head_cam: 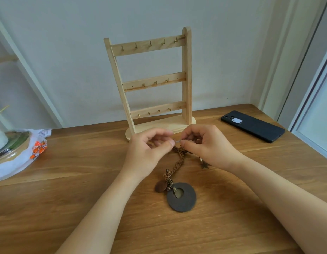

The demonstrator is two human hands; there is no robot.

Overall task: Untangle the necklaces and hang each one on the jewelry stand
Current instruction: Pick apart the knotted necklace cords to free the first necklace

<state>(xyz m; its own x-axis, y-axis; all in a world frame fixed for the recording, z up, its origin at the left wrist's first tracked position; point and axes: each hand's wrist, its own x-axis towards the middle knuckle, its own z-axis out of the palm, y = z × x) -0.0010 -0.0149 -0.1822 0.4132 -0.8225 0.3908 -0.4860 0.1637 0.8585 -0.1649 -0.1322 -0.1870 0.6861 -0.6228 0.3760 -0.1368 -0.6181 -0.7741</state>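
Left grip [149,151] and right grip [208,147] each pinch the silver clasp [177,141]; from them the braided necklace [179,160] runs lengthwise toward the person, disc pendant [182,197] nearest.

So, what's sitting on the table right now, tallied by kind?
jewelry stand: 1
necklace tangle: 1 (separate strands can't be counted)
phone: 1
plastic bag: 1
Total: 4
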